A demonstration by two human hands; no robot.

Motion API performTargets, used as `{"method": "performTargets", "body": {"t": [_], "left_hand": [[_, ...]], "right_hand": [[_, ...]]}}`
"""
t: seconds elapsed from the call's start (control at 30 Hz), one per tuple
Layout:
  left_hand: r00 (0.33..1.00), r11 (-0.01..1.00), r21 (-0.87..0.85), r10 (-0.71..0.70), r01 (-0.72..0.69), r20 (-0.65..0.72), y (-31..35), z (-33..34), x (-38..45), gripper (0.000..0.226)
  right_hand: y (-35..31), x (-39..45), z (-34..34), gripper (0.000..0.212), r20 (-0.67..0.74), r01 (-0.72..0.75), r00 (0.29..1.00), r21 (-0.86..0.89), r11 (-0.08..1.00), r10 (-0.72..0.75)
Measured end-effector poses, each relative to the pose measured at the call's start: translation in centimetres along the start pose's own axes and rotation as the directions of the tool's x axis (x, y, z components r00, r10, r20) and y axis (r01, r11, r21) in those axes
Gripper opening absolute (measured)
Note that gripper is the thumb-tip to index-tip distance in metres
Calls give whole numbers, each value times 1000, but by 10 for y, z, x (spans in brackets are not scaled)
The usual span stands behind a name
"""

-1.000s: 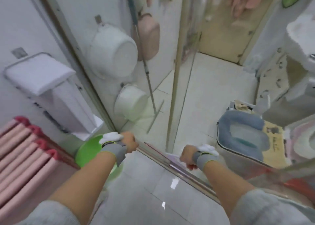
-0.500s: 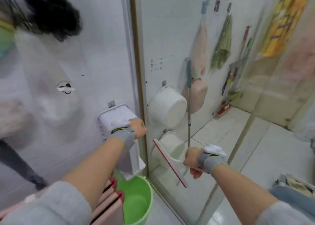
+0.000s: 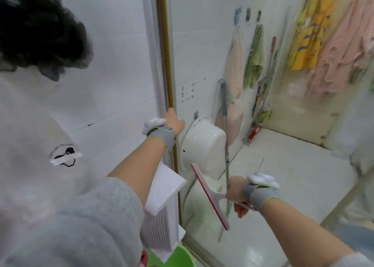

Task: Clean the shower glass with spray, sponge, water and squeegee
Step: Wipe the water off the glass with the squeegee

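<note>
Two hands: right (image 3: 237, 194) grips one squeegee (image 3: 210, 196); left (image 3: 174, 121) grips frame (image 3: 164, 64).

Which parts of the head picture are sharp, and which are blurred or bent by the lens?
Head view: the squeegee in the right hand and the left hand on the gold door frame are fairly sharp; the hanging clothes at right are smeared; the dark shape at top left is soft; light is even, without hard shadows; the frame leans from wide-angle distortion.

The green bucket (image 3: 183, 256) is cut off by the bottom edge; the hanging clothes (image 3: 332, 44) are blurred.
</note>
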State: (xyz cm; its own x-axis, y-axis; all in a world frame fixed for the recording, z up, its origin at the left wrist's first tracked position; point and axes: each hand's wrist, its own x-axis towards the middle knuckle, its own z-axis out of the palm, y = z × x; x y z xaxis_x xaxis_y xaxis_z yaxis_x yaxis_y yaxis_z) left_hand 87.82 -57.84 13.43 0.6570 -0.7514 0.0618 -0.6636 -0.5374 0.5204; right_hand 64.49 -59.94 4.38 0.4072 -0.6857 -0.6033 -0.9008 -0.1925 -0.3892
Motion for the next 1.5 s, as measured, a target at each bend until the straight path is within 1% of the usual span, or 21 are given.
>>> {"method": "performTargets", "body": {"t": [0.17,0.23,0.37,0.47,0.6,0.77,0.9,1.1,1.17,1.3,1.4,1.5], "left_hand": [[998,988,-153,-36,29,-44,4,5,26,62],[997,977,-214,-38,22,-67,5,7,31,62],[997,945,-325,-50,27,-61,9,11,45,67],[993,922,-381,-105,75,-59,9,9,52,68],[986,898,-427,-151,105,-75,10,8,59,68],[967,902,-380,-247,206,-63,24,3,62,64],[968,908,-363,-245,207,-60,25,6,61,64],[972,914,-352,-232,200,-50,26,12,56,62],[973,914,-356,-227,196,-47,28,15,51,63],[979,903,-393,-202,176,-25,39,20,39,67],[986,909,-391,-165,146,-15,47,22,25,65],[992,913,-392,-124,112,-7,61,26,2,67]], "right_hand": [[-7,27,13,28,21,16,1000,-43,999,-15],[-5,32,17,25,27,24,999,-47,999,-22],[-3,39,19,21,8,17,1000,-56,998,-16],[0,40,19,20,-5,7,1000,-41,999,-7],[3,37,17,20,-22,-8,1000,-56,998,7],[-4,35,11,21,-41,-7,999,-54,999,5],[-11,34,7,19,-42,-13,999,-8,1000,13],[-11,29,-1,18,-68,-11,998,17,1000,12],[-9,25,-1,21,-69,-18,997,7,1000,18],[0,7,-6,30,-65,-16,998,-90,996,10],[14,-4,-13,28,-46,-37,999,-150,988,30],[34,-17,-19,29,-56,-64,997,-177,982,55]]}}
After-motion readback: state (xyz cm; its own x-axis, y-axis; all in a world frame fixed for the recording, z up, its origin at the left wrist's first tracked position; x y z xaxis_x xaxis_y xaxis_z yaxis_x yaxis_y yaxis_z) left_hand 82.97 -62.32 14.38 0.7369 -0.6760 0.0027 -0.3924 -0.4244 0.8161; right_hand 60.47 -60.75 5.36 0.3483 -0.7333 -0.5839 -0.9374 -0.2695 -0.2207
